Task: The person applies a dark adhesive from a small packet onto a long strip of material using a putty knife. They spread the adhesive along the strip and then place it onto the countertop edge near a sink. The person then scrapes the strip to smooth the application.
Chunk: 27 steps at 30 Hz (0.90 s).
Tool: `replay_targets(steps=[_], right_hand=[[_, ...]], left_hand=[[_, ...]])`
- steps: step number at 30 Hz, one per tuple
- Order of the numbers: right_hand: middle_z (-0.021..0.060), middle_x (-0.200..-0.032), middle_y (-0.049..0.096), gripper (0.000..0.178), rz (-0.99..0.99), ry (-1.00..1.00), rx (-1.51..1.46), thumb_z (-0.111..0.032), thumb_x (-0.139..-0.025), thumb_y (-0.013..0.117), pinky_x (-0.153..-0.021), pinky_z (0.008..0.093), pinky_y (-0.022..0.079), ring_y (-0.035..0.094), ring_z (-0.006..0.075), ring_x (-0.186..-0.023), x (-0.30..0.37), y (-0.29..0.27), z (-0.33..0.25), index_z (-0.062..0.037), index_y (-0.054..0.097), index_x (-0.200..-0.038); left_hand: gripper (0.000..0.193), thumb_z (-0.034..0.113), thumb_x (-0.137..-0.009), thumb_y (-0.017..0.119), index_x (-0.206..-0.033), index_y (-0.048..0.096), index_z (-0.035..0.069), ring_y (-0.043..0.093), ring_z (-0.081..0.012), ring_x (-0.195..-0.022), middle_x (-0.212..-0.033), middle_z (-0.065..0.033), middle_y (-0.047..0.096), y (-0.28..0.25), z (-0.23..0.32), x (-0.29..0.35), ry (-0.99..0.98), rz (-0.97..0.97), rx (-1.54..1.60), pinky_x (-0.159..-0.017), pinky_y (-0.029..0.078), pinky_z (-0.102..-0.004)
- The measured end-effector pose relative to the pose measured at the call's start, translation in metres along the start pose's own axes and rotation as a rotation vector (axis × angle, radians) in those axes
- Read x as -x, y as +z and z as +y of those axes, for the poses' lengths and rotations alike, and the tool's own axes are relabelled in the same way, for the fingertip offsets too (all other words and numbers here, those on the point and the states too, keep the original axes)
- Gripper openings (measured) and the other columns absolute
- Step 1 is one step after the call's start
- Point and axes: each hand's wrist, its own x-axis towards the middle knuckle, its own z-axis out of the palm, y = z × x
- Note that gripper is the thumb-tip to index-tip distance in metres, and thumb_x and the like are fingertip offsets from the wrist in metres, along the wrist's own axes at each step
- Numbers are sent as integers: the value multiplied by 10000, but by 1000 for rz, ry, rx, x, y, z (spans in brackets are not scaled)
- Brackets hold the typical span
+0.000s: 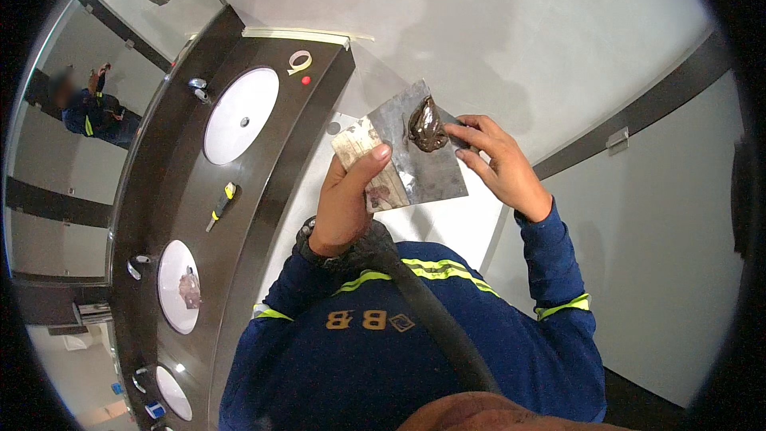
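My left hand [345, 201] grips a wide spreader by its worn, pale handle strip [386, 190], with the thumb lying on top. Its flat grey metal blade [435, 181] faces up, held in front of my chest. A glossy dark brown lump of paste [425, 128] sits on the blade's upper right part. At the paste's right edge is my right hand [508, 164], its index fingertip at or touching the lump. The thumb and fingers of that hand are apart, and no tool shows in them.
On the left runs a dark counter [275, 144] with white basins [231, 132] and taps. A tape roll [299, 62], a small red round piece [306, 80] and a yellow-black utility knife [223, 203] lie on it. Crumpled material [190, 290] is in the middle basin. A pale door [638, 215] stands right.
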Motion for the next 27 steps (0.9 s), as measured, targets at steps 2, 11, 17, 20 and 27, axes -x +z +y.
replay_targets(steps=[2,11,17,20,27], right_hand=[[169,-1214,688,395,111,57,-29,-94,-1022,539,-937,361,548,675,203,-1022,7,0,15,-71,603,-1412],[89,-864,688,270,103,328,-686,-210,-1071,570,-576,252,541,702,136,-711,23,0,-29,35,601,-1180],[68,-865,678,276,171,343,-838,-217,-1066,589,-548,241,518,687,120,-694,14,8,-41,38,617,-1167],[73,-879,688,279,190,308,-862,-219,-1070,579,-548,242,519,688,123,-697,17,-2,-44,38,621,-1171],[132,-940,729,287,471,79,-600,-157,-1093,497,-659,285,551,709,166,-775,19,-5,-37,68,612,-1228]], left_hand=[[329,220,-999,658,-1268,588,44,673,-130,-953,-1104,-49,682,-7,-4,-4,60,0,-154,-810,543,-291],[356,295,-1076,532,-1221,639,-12,576,-81,-819,-954,-30,660,18,-5,-12,480,58,-382,-741,480,-272],[462,244,-1046,506,-1387,594,-55,644,-192,-862,-991,-155,706,14,-11,-21,786,-156,-738,-788,510,-338],[440,205,-1003,554,-1349,624,-58,670,-253,-863,-982,-201,706,13,-3,-16,827,-227,-940,-801,518,-348],[426,216,-1006,582,-1354,605,-30,690,-257,-907,-1067,-163,709,-8,-27,-11,475,-209,-736,-836,546,-373]])
